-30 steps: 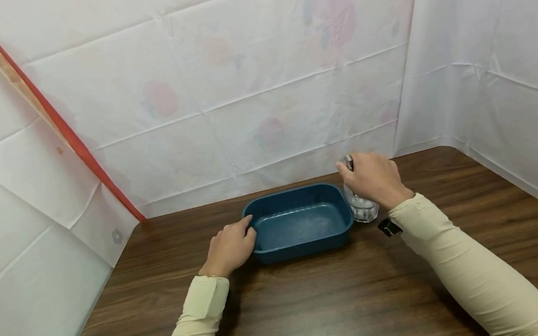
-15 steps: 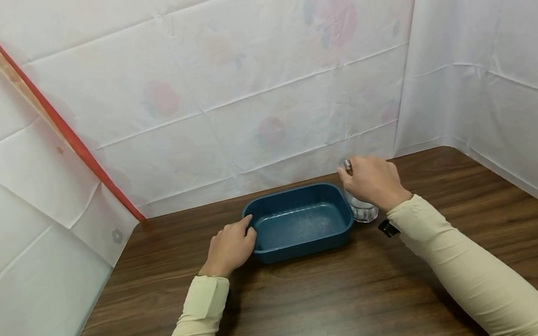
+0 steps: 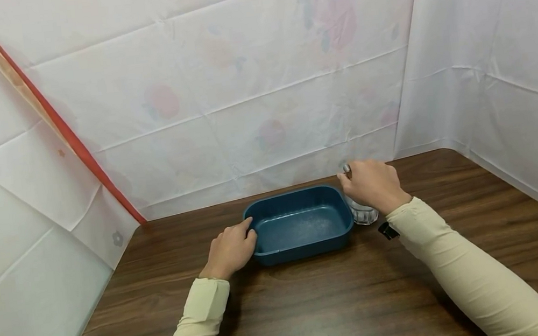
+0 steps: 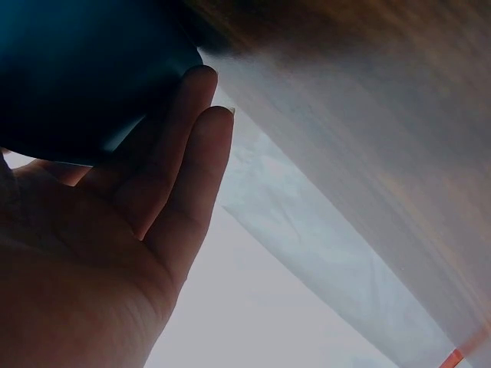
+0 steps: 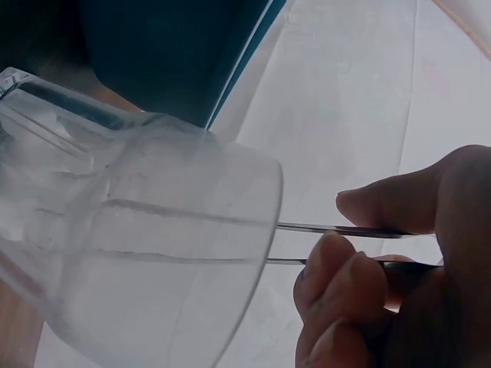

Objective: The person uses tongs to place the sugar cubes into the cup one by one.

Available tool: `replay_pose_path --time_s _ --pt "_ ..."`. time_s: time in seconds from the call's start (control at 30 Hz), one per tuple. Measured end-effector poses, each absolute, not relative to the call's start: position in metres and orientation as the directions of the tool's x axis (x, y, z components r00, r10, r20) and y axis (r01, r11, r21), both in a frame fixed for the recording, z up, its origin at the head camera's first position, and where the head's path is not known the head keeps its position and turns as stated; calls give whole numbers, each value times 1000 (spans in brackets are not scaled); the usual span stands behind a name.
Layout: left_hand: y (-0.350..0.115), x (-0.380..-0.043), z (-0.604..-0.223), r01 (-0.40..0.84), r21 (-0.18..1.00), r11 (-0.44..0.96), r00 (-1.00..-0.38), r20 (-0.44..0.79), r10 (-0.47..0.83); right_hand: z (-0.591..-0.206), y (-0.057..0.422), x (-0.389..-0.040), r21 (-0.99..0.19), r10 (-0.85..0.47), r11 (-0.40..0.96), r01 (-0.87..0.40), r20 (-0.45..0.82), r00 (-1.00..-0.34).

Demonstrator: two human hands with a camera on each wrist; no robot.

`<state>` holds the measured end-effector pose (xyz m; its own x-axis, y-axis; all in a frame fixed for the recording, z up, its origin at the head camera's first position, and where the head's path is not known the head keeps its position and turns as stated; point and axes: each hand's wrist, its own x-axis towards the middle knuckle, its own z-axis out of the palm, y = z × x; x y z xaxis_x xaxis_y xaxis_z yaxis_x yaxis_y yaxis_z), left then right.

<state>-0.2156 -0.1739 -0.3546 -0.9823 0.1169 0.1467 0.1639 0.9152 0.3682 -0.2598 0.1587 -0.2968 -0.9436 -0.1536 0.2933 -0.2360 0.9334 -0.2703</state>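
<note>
My left hand (image 3: 228,250) grips the left end of a blue rectangular basin (image 3: 301,251), its thumb over the rim. In the left wrist view, fingers (image 4: 203,146) of that hand lie along the basin's outer side. Just right of the basin stands a clear glass (image 3: 365,214), partly hidden by my right hand (image 3: 372,182). That hand holds slim metal tongs (image 3: 347,168) between thumb and fingers. In the right wrist view, the two tong arms (image 5: 303,228) reach down inside the glass, slightly apart. Clear, ice-like pieces (image 5: 50,146) show faintly at its bottom.
The basin and glass stand towards the back of a dark wood-grain table (image 3: 301,305). White patterned sheets (image 3: 267,98) hang behind and at both sides. A red ribbon-like strip (image 3: 85,153) runs down the left corner.
My right hand has lowered slightly, and the tongs with it, deeper into the glass. The left hand and the basin stay in place.
</note>
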Motion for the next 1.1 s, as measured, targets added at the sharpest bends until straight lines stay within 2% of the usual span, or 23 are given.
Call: replay_pose_path --time_s 0.77,1.1 --pt "-173 -217 -354 164 340 926 -980 159 115 -285 153 -249 -264 -150 934 -241 323 -934" --pt "-173 -216 -354 168 357 919 -980 159 117 -281 152 -245 -254 -162 928 -273 383 -909"
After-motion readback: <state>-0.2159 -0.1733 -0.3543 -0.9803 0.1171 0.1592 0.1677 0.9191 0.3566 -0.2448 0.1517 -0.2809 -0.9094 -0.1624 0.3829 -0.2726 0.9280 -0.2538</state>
